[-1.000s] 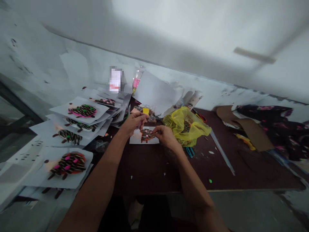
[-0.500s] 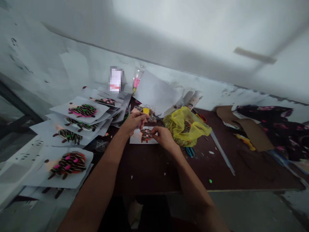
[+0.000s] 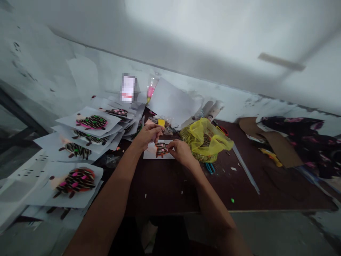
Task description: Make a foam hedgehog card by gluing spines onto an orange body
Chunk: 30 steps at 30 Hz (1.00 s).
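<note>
On the dark table in front of me lies a white sheet (image 3: 149, 153) with a hedgehog picture (image 3: 161, 148) made of dark strips, pink dots and an orange border. Over its upper left part hovers my left hand (image 3: 149, 137), thumb and fingertips pinched together around something small and dark that I cannot make out. At the right side of the picture is my right hand (image 3: 181, 151), its thumb and forefinger pinched at the hedgehog's right edge. Whatever sits between those fingertips is hidden. A yellow mesh bag (image 3: 210, 138) full of thin strips stands just right of my right hand.
Several sheets with similar hedgehogs (image 3: 92, 121) are stacked at the left. Blue-handled scissors (image 3: 210, 168) lie below the bag, and a clear ruler-like strip (image 3: 246, 170) is farther right. A yellow cutter (image 3: 270, 156) rests near brown cardboard (image 3: 283, 149). A phone-like screen (image 3: 128, 88) leans on the wall.
Almost nothing differs. My left fingertips have shifted very slightly, both hands staying pinched over the same hedgehog sheet.
</note>
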Motion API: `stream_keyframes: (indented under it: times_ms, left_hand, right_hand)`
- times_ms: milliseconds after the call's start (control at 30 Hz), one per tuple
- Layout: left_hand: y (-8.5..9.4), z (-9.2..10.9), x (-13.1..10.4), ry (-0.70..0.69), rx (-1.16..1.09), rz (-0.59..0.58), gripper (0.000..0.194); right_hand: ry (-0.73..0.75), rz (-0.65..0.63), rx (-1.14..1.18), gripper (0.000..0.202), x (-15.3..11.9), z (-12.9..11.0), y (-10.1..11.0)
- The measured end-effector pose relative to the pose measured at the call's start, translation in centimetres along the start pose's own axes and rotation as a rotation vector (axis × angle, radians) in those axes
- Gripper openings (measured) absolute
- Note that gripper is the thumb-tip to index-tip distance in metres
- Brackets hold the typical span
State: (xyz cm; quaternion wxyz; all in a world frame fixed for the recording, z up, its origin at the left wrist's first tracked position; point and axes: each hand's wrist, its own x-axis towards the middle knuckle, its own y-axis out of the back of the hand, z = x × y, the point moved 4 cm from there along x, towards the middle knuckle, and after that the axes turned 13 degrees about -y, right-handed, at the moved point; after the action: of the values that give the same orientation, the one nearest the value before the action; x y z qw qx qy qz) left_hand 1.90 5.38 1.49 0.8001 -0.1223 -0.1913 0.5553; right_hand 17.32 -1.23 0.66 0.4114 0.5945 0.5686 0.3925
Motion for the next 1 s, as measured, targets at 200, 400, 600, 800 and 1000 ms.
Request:
stream_keyframes:
  times_ms: [200,400,600,800,1000]
  left_hand:
    - [0.1,-0.1,0.0,0.011,0.026,-0.015,0.008]
    - [0.1,0.1,-0.1,0.008,0.037,-0.011,0.007]
    - [0.0,-0.4,-0.1,0.025,0.380,-0.115,0.015]
    - [-0.7,-1.0,-0.4,-0.054,1.169,-0.405,0.022]
    - [-0.9,-1.0,-1.0,0.041,1.341,-0.565,0.031]
  right_hand:
    - [0.019,-0.027,0.011,0.016,-0.1,-0.2,-0.1]
    - [0.018,-0.018,0.026,0.013,-0.2,-0.2,-0.1]
    - [0.016,-0.027,-0.013,0.017,-0.1,-0.3,0.1]
    - [0.002,-0.017,-0.051,0.018,-0.2,-0.4,0.2]
    - [-0.005,-0.026,-0.067,0.019,-0.2,-0.4,0.1]
